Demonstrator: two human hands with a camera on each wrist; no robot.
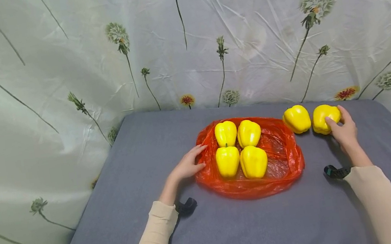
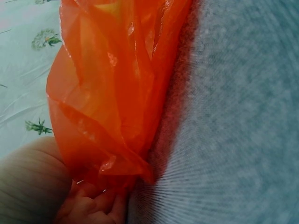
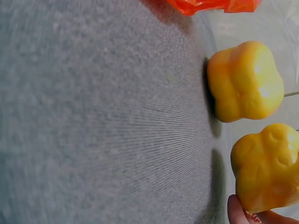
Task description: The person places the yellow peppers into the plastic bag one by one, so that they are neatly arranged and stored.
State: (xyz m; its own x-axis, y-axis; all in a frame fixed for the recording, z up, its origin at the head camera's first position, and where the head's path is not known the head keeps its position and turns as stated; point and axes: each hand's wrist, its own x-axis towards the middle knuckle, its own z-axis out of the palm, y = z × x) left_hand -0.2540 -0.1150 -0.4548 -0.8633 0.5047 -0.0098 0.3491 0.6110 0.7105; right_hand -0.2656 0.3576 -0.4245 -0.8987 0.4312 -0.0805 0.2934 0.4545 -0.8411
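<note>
A red plastic bag (image 1: 252, 192) lies with its mouth spread wide and several yellow bell peppers (image 1: 254, 162) inside, standing together toward its left side. At the bag's left rim my left hand (image 1: 187, 165) holds the thin plastic between thumb and fingers. The left wrist view shows the bag's side (image 2: 107, 102) bunched down to the fingers, partly covering them. Off to the right, my right hand (image 1: 344, 130) grips a yellow bell pepper (image 3: 268, 168), thumb on the near side and fingers round its right. Another yellow bell pepper (image 1: 296, 119) sits between that one and the bag.
A grey cloth (image 1: 139, 156) covers the table. Behind and to the left hangs a pale curtain (image 1: 151, 39) with a dandelion print, meeting the table's back edge. A dark wrist device (image 1: 187, 207) sits on the left wrist, and a similar one (image 1: 337, 171) on the right.
</note>
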